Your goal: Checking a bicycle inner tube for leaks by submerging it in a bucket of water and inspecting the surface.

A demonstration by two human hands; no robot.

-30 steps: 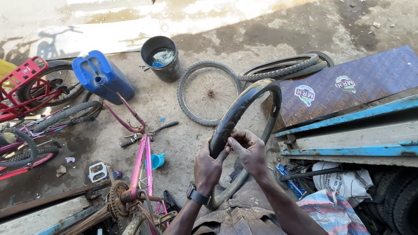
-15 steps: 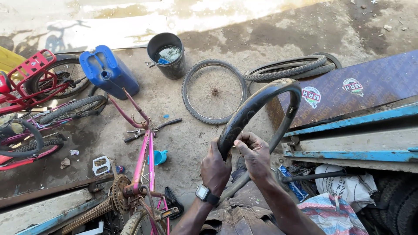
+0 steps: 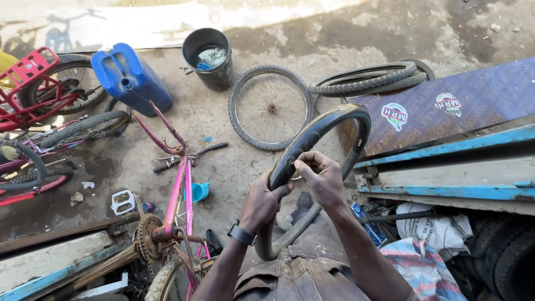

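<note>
You held the tube point(image 3: 312, 139) upright over your lap, just in front of the wheel point(image 3: 270, 107). Your left hand point(image 3: 262, 202) had its grip closed around the tube's left side; your right hand point(image 3: 323, 177) pinched it beside the left.

Wheel point(image 3: 271, 107) between bucket point(image 3: 208, 58) and tyres point(image 3: 368, 79)

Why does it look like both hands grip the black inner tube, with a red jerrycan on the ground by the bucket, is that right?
Not quite: the jerrycan is blue, as the head view shows. Both the left hand and right hand do grip the black inner tube, and the bucket stands beside the jerrycan.
</note>
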